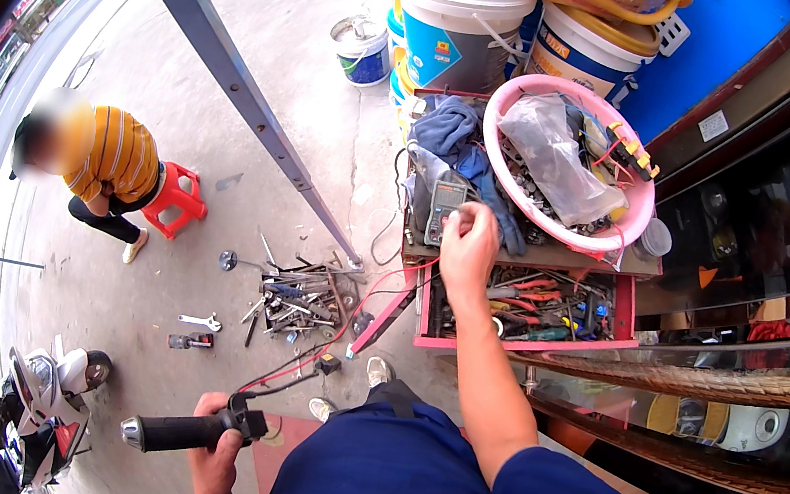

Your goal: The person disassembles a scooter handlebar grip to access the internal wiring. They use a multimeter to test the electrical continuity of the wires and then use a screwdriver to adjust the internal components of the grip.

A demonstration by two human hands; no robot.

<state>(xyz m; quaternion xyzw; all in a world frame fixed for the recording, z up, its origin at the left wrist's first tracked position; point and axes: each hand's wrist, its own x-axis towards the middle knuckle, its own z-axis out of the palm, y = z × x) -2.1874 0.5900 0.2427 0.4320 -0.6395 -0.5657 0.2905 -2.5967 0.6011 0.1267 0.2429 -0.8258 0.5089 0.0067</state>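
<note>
Throttle grip in left hand; right hand at multimeter

The left hand [211,461] is closed around the black throttle grip [172,434], low beside the body; the palm is partly hidden by the grip. The right hand [471,243], fingers curled, is at the lower part of the multimeter [447,197] and covers some of its face. From here I cannot tell whether the fingers pinch anything; the meter's reading is too small to make out. A red wire [298,363] rises from near the grip toward the right hand. In the pink basin [638,205], a clear bag [564,160] hides much of the contents.

Bench [545,257]: carries the multimeter, basin and blue cloths [455,124]; a drawer [583,344] below stands open, full of hand tools.

Floor [250,131]: grey concrete, with a heap of loose tools [296,302].

Surroundings: a person [120,153] seated on a red stool [179,202]; a slanting metal post [236,81]; scooters [40,399] at lower left, overlapping and hard to separate
</note>
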